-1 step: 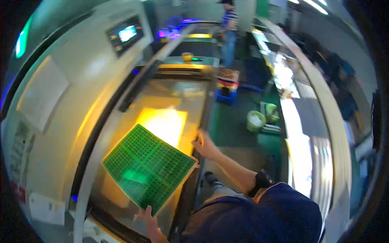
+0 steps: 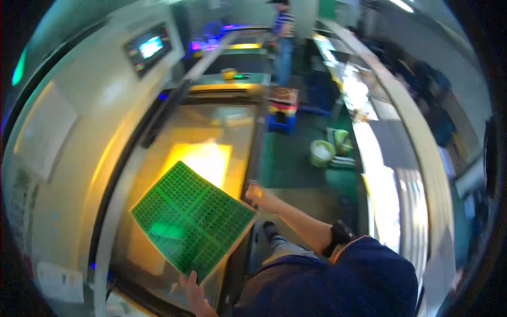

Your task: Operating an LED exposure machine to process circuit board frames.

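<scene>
A green rectangular panel (image 2: pixel 193 216) with a fine grid pattern, much like a circuit board panel, hangs tilted over a glass-topped machine bed (image 2: pixel 222 119). My left hand (image 2: pixel 193 290) pinches it at its lower corner, thumb on the upper face; the other fingers are partly hidden. Beside the panel's right corner, my right hand (image 2: pixel 259 195) is closed on the bed's dark frame rail (image 2: pixel 255 158), slightly blurred. A bright yellow-white lit patch (image 2: pixel 214 158) shows on the glass just beyond the panel.
Left of the bed rises a pale machine wall with a control screen (image 2: pixel 150 47). On the right runs a long bench (image 2: pixel 391 211) with bright reflections. A green bucket (image 2: pixel 321 153) and a blue crate (image 2: pixel 281 122) stand in the aisle. Another person (image 2: pixel 283 45) stands farther off.
The surroundings have shifted left in view. Relative to the bed, the panel has moved slightly right, toward the rail. My left hand keeps its hold on it.
</scene>
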### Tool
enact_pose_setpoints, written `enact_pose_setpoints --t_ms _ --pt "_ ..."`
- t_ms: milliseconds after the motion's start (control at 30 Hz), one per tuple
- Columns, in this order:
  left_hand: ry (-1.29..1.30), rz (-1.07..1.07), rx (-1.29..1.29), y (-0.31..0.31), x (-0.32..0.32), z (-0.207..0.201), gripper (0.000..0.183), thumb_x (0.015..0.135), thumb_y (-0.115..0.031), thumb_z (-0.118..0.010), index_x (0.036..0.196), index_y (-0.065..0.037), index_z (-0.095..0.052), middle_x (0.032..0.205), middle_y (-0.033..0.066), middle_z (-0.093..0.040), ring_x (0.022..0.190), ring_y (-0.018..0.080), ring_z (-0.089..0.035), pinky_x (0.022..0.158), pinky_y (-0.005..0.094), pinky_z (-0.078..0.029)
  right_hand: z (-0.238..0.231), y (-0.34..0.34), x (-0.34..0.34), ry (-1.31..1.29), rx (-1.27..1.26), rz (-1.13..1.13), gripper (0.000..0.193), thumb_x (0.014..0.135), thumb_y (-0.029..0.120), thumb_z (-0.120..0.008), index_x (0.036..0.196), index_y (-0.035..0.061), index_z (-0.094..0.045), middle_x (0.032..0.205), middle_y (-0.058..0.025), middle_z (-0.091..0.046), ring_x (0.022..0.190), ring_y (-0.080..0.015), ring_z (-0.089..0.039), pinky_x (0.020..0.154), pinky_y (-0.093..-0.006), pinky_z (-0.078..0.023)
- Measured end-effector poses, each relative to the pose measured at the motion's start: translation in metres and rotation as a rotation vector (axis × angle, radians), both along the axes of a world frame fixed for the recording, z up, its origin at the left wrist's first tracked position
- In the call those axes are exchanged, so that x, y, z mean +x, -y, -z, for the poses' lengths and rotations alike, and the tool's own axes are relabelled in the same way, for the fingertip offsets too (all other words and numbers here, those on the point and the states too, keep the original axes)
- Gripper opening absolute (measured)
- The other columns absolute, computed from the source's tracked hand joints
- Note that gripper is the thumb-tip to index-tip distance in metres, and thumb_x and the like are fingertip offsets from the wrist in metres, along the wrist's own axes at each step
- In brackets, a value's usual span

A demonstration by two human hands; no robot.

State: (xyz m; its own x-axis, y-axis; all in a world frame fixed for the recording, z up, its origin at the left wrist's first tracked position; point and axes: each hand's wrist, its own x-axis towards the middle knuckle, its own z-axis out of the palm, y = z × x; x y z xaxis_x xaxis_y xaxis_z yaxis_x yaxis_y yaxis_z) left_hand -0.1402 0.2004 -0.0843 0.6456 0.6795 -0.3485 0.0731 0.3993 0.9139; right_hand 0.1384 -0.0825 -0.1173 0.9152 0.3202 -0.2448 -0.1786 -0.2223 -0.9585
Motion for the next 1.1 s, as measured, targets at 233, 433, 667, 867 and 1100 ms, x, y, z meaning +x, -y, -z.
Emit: enact_pose_setpoints --t_ms 233,433,667,867,1100 --pt "-0.598 0.916 0.731 0.047 0.002 0.033 0.052 0.091 -0.019 -0.059 0.135 0.006 -0.047 0.133 0.0257 -0.054 0.121 0.0410 -0.052 0.103 0.0437 -0.041 0.055 0.137 -0.201 -0.418 0.028 0.362 0.050 0.092 0.047 -0.062 0.107 -0.0001 -0.070 0.096 -0.0078 -0.069 0.088 -0.0151 -0.062 0.077 -0.0311 -0.048" --pt "-0.025 1.147 0.598 0.133 0.044 0.074 0.026 0.094 -0.012 -0.055 0.116 0.002 -0.055 0.098 0.0073 -0.061 0.082 0.0163 -0.058 0.073 0.0308 -0.048 0.008 0.230 -0.335 -0.221 0.127 0.850 0.041 0.095 0.039 -0.061 0.095 -0.0010 -0.070 0.083 -0.0021 -0.064 0.072 -0.0122 -0.055 0.069 -0.0298 -0.044" --pt "-0.204 1.256 0.424 0.261 0.063 0.073 0.030 0.096 -0.019 -0.053 0.120 -0.001 -0.052 0.080 0.0059 -0.061 0.055 0.0085 -0.050 0.047 0.0211 -0.040 0.077 0.288 -0.499 -0.133 0.537 1.496 0.037 0.096 0.035 -0.060 0.094 -0.0005 -0.068 0.084 -0.0033 -0.066 0.075 -0.0131 -0.060 0.072 -0.0292 -0.049" --pt "0.078 1.785 0.248 0.449 0.035 0.037 0.030 0.097 -0.016 -0.053 0.124 -0.001 -0.051 0.082 0.0079 -0.063 0.052 0.0054 -0.043 0.046 0.0197 -0.033 0.055 0.329 -0.556 -0.220 0.611 1.412 0.030 0.097 0.033 -0.060 0.094 0.0044 -0.066 0.081 -0.0075 -0.067 0.075 -0.0134 -0.062 0.071 -0.0270 -0.050" --pt "-0.184 2.203 -0.449 0.623 -0.069 -0.057 0.039 0.097 -0.030 -0.056 0.124 -0.002 -0.052 0.093 0.0082 -0.064 0.072 0.0146 -0.060 0.058 0.0285 -0.049 0.075 0.355 -0.580 -0.106 0.567 1.415 0.040 0.100 0.040 -0.051 0.115 0.0038 -0.062 0.098 -0.0098 -0.070 0.081 -0.0156 -0.066 0.073 -0.0294 -0.051"
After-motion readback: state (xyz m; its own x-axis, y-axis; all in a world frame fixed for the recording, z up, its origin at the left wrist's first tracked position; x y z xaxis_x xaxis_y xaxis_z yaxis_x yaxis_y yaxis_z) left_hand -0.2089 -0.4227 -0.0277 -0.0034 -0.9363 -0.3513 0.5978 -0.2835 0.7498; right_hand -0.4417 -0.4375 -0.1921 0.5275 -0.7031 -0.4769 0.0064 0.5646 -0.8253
